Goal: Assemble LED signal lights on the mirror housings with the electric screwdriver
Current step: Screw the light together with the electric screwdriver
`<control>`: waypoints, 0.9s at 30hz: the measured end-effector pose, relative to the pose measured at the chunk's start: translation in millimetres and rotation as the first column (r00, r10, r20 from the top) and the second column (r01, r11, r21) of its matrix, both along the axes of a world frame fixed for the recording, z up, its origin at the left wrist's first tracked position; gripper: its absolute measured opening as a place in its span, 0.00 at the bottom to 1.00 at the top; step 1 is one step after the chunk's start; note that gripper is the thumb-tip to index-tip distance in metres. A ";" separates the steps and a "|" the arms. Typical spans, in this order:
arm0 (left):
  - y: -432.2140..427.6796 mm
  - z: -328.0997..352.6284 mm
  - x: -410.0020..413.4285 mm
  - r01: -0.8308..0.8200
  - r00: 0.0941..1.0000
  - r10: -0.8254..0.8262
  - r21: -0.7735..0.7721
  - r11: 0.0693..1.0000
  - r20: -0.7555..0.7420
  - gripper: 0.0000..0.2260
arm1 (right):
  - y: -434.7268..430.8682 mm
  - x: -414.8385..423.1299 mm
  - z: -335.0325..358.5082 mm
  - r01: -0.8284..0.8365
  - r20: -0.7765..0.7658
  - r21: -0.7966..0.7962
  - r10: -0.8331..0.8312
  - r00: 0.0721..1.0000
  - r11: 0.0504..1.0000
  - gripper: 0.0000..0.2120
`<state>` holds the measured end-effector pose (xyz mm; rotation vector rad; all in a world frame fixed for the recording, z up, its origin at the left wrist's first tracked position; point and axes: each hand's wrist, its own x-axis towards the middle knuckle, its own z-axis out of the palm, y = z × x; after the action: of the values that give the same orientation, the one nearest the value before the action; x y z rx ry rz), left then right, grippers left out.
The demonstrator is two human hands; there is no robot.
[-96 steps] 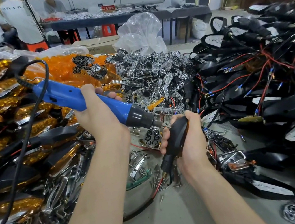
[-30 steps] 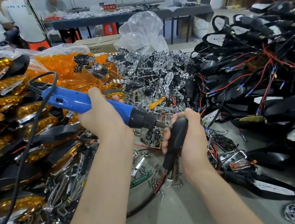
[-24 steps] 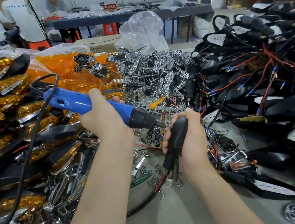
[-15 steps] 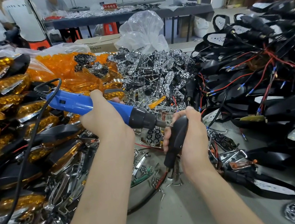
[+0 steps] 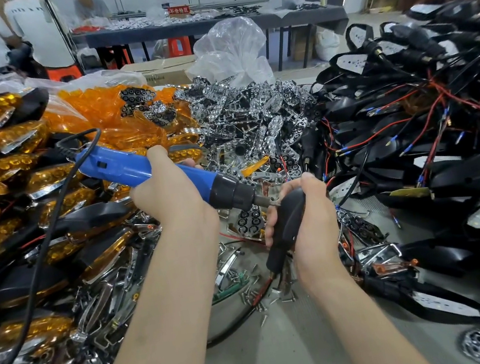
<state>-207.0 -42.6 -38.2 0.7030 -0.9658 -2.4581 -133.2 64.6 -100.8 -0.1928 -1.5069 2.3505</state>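
Observation:
My left hand [image 5: 172,191] grips the blue electric screwdriver [image 5: 151,172] around its middle; its black nose and bit [image 5: 266,201] point right and touch the top of a black mirror housing [image 5: 285,228]. My right hand [image 5: 311,212] grips that housing upright, fingers wrapped round it, with its stem end and a red wire hanging below. The screw under the bit is hidden by the tool tip and my fingers.
Amber-lensed finished lights [image 5: 0,172] are stacked at the left. Orange lenses [image 5: 105,108] and chrome reflectors [image 5: 247,110] are heaped at the back. Black wired housings [image 5: 412,142] fill the right. Loose screws [image 5: 264,295] lie on the grey table [image 5: 286,345]. People stand far back left.
The screwdriver's rear end and cord have dipped slightly lower. Both hands stay in the same place, bit held against the housing.

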 end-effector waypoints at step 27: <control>3.9 -0.1 0.5 0.041 0.991 -0.038 0.020 0.999 -0.125 0.08 | 2.8 -3.4 -3.9 -0.017 0.002 -0.084 0.017 1.000 0.996 0.19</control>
<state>-206.5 -38.7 -38.3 0.5355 -0.9135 -2.5173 -136.7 67.4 -104.7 -0.2044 -1.4179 2.4298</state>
